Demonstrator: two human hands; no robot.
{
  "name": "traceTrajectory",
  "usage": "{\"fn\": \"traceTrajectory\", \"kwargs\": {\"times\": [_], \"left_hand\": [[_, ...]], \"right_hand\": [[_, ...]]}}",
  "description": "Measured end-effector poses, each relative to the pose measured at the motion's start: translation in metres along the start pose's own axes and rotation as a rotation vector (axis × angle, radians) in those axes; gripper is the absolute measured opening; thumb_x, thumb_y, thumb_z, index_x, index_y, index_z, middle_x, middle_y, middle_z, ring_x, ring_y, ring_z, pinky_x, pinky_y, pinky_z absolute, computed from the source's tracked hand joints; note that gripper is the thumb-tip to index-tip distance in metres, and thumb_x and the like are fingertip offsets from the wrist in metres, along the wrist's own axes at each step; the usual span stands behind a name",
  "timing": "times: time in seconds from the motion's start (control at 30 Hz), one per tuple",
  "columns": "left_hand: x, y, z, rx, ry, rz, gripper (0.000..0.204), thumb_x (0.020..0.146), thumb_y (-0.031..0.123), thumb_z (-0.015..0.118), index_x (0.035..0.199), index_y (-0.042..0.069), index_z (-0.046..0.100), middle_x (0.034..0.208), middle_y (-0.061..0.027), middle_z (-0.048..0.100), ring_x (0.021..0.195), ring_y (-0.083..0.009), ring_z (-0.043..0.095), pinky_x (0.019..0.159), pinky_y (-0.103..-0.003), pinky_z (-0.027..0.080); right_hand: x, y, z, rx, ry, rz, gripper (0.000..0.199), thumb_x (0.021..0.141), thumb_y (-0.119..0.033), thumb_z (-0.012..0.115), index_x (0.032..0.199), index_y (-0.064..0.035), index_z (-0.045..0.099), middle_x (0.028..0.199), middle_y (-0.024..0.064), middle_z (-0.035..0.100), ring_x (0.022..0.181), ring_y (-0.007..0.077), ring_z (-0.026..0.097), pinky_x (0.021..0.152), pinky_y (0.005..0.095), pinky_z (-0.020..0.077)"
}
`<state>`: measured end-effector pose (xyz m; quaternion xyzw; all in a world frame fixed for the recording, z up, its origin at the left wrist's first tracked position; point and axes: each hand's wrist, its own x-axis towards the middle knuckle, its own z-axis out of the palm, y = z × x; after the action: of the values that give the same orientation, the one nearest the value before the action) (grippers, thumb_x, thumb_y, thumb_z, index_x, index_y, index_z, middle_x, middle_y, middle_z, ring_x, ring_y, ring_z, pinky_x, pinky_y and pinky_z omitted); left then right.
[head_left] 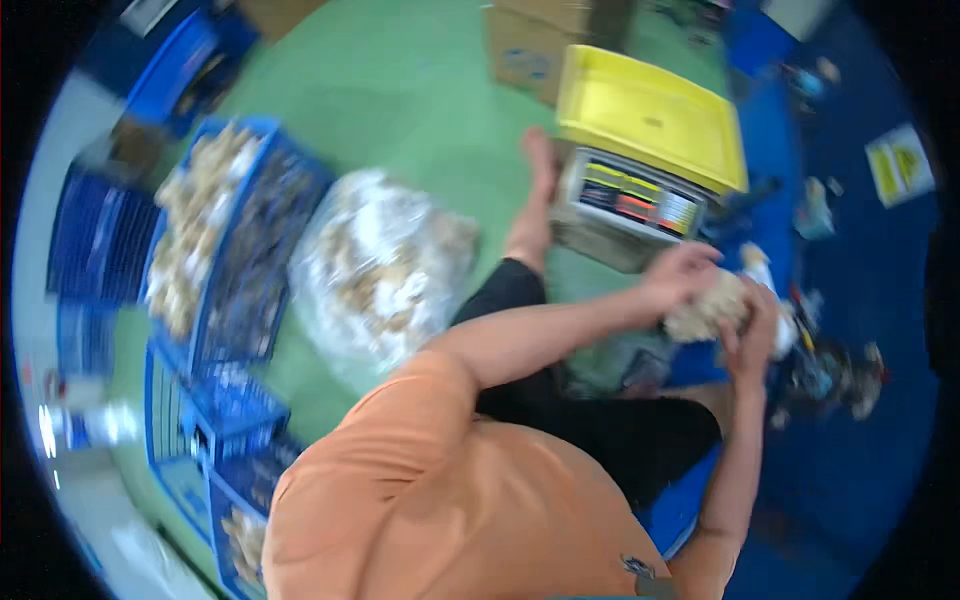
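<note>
Orange-sleeved shoulders (440,500) fill the lower view, and both arms are reached out to the right. A pale, lumpy bundle (706,308) is held between the hands above the blue floor mat (860,330), just in front of a weighing scale (640,200) topped by a yellow tray (650,118). The left hand (680,275) is curled over its top; the right hand (752,335) is cupped beneath and beside it. The bundle is judged light, soft and crumbly, best cradled from both sides. A clear bag (375,265) and blue crates (225,235) of similar pieces lie to the left.
</note>
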<state>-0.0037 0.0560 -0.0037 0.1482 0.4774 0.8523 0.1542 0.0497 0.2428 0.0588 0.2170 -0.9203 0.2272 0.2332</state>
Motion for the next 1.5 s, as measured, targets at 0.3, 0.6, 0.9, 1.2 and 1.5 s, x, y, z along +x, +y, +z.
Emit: {"fn": "traceTrajectory", "kwargs": {"times": [0.3,0.6,0.9,1.2,1.5], "left_hand": [[-0.018,-0.004,0.012,0.099,0.260,0.269,0.019,0.094,0.009,0.063,0.112,0.003,0.060,0.090,-0.0044,0.064,0.074,-0.0112,0.055,0.069,-0.025,0.049],[0.004,0.010,0.036,0.279,0.015,0.154,0.018,0.097,0.021,0.056,0.101,0.003,0.058,0.102,-0.0129,0.060,0.094,-0.0250,0.056,0.084,-0.037,0.047],[0.010,0.031,0.027,0.328,0.083,0.097,0.033,0.104,0.033,0.044,0.112,0.003,0.055,0.098,-0.0110,0.060,0.082,-0.0229,0.056,0.074,-0.039,0.049],[0.007,0.026,-0.013,-0.772,-0.036,-0.390,0.030,0.105,0.034,0.054,0.120,0.008,0.053,0.086,-0.0069,0.061,0.049,-0.0099,0.047,0.039,-0.020,0.035],[0.027,0.045,-0.015,-0.510,0.149,-0.160,0.043,0.104,0.032,0.056,0.136,0.003,0.051,0.105,-0.0117,0.069,0.086,-0.0156,0.064,0.074,-0.026,0.055]], "right_hand": [[-0.036,0.053,-0.025,-0.206,-0.117,-0.038,0.035,0.099,-0.006,0.048,0.133,-0.0016,0.053,0.138,0.0168,0.056,0.124,0.0360,0.054,0.108,0.0438,0.0396],[-0.055,0.075,-0.058,-0.275,-0.170,0.016,0.040,0.098,-0.007,0.046,0.137,-0.0015,0.049,0.138,0.0192,0.053,0.128,0.0367,0.049,0.111,0.0451,0.0357],[-0.024,0.032,-0.033,-0.100,-0.070,0.044,0.052,0.081,-0.005,0.056,0.133,-0.0034,0.053,0.127,0.0160,0.058,0.112,0.0358,0.054,0.101,0.0450,0.0410],[-0.010,0.010,-0.025,-0.143,-0.008,0.071,0.046,0.077,-0.014,0.073,0.119,-0.0061,0.057,0.116,0.0110,0.065,0.109,0.0331,0.060,0.101,0.0428,0.0428],[0.030,-0.023,0.021,-0.301,0.070,0.183,0.027,0.086,-0.032,0.067,0.097,-0.0083,0.060,0.092,0.0099,0.063,0.081,0.0307,0.058,0.074,0.0414,0.0438]]}}
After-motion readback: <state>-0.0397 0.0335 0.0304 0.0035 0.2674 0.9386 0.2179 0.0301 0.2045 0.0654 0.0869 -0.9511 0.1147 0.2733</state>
